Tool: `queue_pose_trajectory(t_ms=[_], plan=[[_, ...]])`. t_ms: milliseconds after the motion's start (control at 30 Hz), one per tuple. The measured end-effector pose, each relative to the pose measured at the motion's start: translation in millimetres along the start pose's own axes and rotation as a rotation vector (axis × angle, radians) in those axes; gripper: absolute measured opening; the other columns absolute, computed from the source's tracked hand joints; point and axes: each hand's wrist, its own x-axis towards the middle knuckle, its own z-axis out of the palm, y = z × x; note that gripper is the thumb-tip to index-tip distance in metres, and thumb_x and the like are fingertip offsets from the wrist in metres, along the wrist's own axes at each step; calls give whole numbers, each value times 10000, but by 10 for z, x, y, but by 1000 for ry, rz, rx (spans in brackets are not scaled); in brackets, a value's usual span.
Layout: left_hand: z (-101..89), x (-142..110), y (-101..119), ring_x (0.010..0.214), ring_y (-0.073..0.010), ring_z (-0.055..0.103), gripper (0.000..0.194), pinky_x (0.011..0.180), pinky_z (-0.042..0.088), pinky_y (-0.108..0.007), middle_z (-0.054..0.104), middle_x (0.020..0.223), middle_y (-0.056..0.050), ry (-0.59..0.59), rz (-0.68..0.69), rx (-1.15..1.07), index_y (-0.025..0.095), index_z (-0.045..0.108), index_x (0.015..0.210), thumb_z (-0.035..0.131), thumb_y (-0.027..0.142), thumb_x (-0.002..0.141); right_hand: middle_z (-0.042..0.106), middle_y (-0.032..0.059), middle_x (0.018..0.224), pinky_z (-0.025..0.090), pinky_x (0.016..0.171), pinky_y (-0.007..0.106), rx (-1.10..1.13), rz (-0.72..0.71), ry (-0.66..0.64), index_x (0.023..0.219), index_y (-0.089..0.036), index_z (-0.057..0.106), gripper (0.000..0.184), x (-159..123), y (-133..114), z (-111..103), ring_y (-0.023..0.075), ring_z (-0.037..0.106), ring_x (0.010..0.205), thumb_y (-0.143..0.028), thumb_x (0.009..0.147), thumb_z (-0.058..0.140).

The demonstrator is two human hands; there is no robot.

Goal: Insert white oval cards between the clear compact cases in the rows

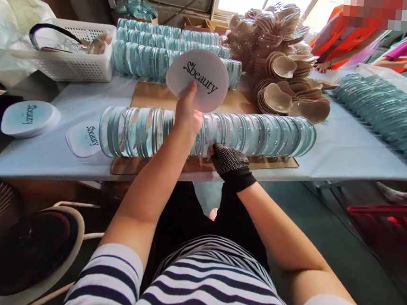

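Holding a white printed card (216,68) upright in bare left hand (189,106), above the near row of clear, teal-edged rounds (262,134); pinched closed, thumb on the printed face, other fingers mostly hidden behind. Reaching with right hand (230,163), in black dotted glove, to near side of same row, right of left forearm; fingers curled at the rounds, cannot tell how far open or whether gripping any. Seen under near row: cardboard (275,164) on white-covered table (342,155). Off its left end: loose card (81,141), then card stack (28,120). Farther back: white basket (82,68), more rows of rounds (136,60), brown curved pieces (277,102), some in clear wrap. Noted at far right: person in orange vest (336,45)
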Motion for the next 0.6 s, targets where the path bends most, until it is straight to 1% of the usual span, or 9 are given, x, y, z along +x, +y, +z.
queue_pose_trajectory(t_ms=[67, 133, 200, 267, 333, 400, 433, 500, 600], plan=[[0, -7, 11, 1377, -213, 492, 565, 1141, 405, -409, 531, 1489, -50, -5, 7, 6, 317, 429, 1478, 603, 376, 943, 727, 101, 918, 437, 621, 268, 379, 43, -133, 1101, -186, 609, 241, -31, 42, 26, 187, 659, 715, -260, 905, 490], [-6, -18, 30, 1377, -207, 492, 564, 1148, 397, -394, 533, 1486, -54, -9, 8, 21, 304, 424, 1485, 589, 380, 951, 717, 53, 883, 399, 517, 235, 920, 68, -299, 1252, -217, 499, 370, -29, 68, 43, 142, 592, 567, -314, 894, 500], [-15, -27, 43, 1378, -197, 490, 532, 1147, 398, -374, 544, 1477, -44, -12, 8, 53, 306, 444, 1472, 571, 383, 961, 697, 12, 846, 348, 454, 204, 1376, 71, -401, 1298, -246, 421, 422, -6, 70, 49, 106, 522, 485, -381, 902, 477], [-16, -30, 35, 1378, -188, 490, 498, 1140, 406, -359, 552, 1469, -35, -14, 15, 76, 309, 470, 1451, 561, 380, 967, 643, -28, 724, 329, 436, 185, 1566, 53, -409, 1261, -245, 439, 394, 13, 59, 39, 93, 485, 456, -400, 900, 477], [4, -35, 16, 1373, -186, 496, 494, 1133, 417, -358, 548, 1473, -42, -17, 28, 73, 300, 480, 1442, 569, 376, 962, 572, -52, 602, 356, 433, 195, 1465, 36, -418, 1228, -208, 485, 383, 4, 49, 9, 103, 479, 435, -390, 892, 506], [40, -57, 24, 1368, -190, 501, 517, 1129, 426, -367, 535, 1485, -56, -11, 43, 66, 287, 482, 1437, 598, 390, 943, 578, -28, 589, 423, 469, 230, 1177, 15, -337, 1172, -161, 555, 353, -40, 58, -43, 128, 533, 471, -373, 890, 528], [53, -79, 58, 1367, -191, 503, 524, 1126, 431, -373, 528, 1490, -58, -6, 50, 71, 289, 485, 1432, 608, 401, 935, 621, 5, 639, 469, 522, 256, 999, -12, -232, 1130, -148, 594, 325, -67, 81, -77, 143, 581, 531, -363, 893, 530], [23, -151, 222, 1366, -189, 504, 475, 1119, 447, -383, 529, 1489, -40, -17, 79, 99, 305, 510, 1399, 590, 405, 941, 705, 76, 847, 536, 708, 318, 651, -115, 82, 1090, -153, 648, 291, -104, 208, -153, 182, 674, 756, -337, 913, 508], [-268, -324, 710, 1388, -174, 477, 301, 1120, 463, -382, 594, 1416, 47, -65, 284, 249, 357, 602, 1255, 498, 369, 972, 678, 152, 1187, 484, 959, 389, 254, -205, 568, 1215, -153, 638, 376, -26, 750, -241, 234, 631, 1130, -352, 957, 449]])
